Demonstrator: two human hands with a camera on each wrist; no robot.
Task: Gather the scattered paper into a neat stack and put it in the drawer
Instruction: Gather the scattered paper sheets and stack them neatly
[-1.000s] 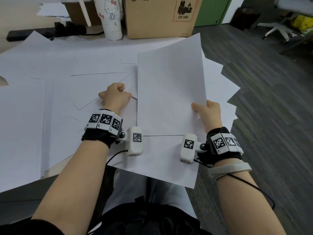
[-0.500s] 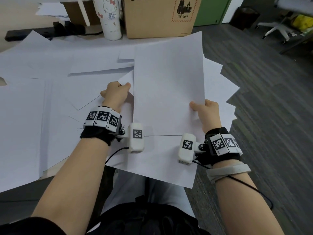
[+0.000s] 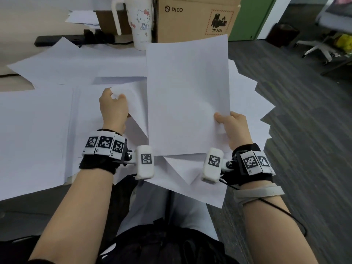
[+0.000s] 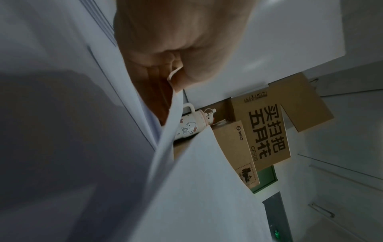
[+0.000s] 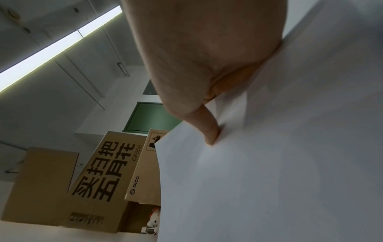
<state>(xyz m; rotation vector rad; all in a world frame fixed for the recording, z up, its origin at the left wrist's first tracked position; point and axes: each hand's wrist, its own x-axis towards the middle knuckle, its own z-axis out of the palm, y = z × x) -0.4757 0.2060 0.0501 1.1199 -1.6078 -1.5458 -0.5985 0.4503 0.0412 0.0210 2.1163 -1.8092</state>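
Many white paper sheets (image 3: 47,111) lie scattered over the desk, fanned out past its right edge. My right hand (image 3: 231,126) pinches the right edge of a gathered stack of sheets (image 3: 187,96) raised above the desk; the thumb (image 5: 209,134) presses on top of the stack (image 5: 269,163). My left hand (image 3: 114,107) pinches the lifted corner of another sheet (image 3: 133,96) just left of the stack; in the left wrist view the fingers (image 4: 186,77) curl round that sheet's edge (image 4: 165,147). No drawer is in view.
A Hello Kitty tumbler (image 3: 142,21) and a brown PICO cardboard box (image 3: 196,18) stand at the back of the desk. A black power strip (image 3: 62,40) lies at the back left. Grey carpet and an office chair base (image 3: 320,48) are to the right.
My left hand has lifted the corner of a sheet off the desk and curled it upward. The stack in my right hand has risen and shifted slightly right.
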